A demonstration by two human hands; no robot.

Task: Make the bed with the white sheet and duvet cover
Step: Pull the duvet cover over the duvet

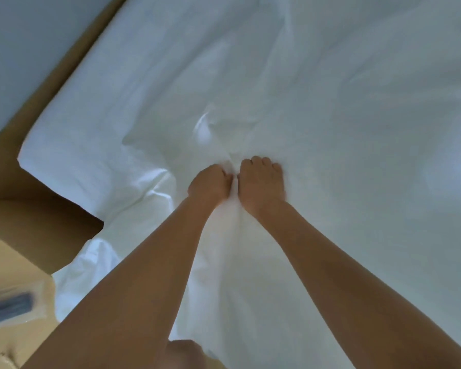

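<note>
A white duvet cover lies spread over the bed and fills most of the head view, with soft creases. My left hand and my right hand sit side by side near the middle, knuckles up, fingers curled into a bunched ridge of the white fabric between them. Folds radiate from where they grip. At the lower left, a crumpled part of the white sheet hangs over the bed's edge. Both forearms reach in from the bottom of the frame.
A brown wooden bed frame runs diagonally along the left, with a pale wall beyond it. A light wooden nightstand stands at the lower left, bearing a blurred dark object in clear wrapping.
</note>
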